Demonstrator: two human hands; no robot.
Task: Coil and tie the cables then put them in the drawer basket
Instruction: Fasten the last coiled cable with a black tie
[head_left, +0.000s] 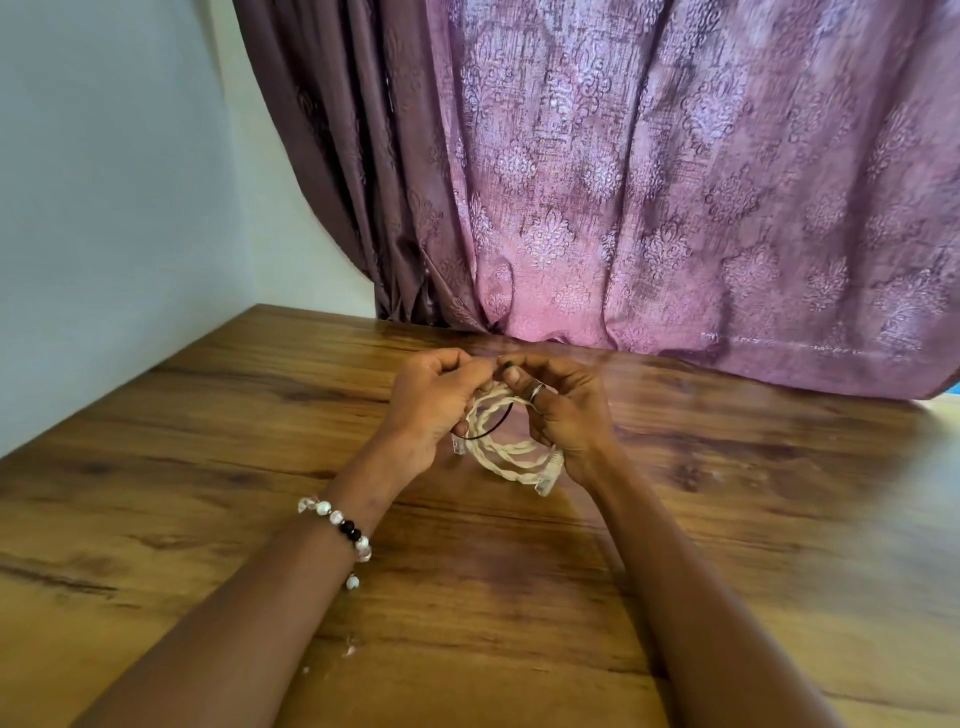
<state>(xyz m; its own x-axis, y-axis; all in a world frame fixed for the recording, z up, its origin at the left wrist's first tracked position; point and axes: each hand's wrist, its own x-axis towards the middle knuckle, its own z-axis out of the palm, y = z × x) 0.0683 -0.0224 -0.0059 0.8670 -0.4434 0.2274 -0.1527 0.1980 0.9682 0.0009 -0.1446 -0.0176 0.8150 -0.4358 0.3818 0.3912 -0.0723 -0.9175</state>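
Note:
A white twisted cable is wound into a small coil and held just above the wooden table, with a clear plug at each lower end. A thin dark tie runs across the coil. My left hand grips the coil's left side, fingers curled. My right hand, wearing a thumb ring, pinches the top of the coil and the tie's end between thumb and fingertips. The two hands meet at the coil's top. No drawer basket is in view.
A purple patterned curtain hangs behind the table and drapes onto its far edge. A pale wall stands to the left. Small white crumbs lie on the wood near my left forearm.

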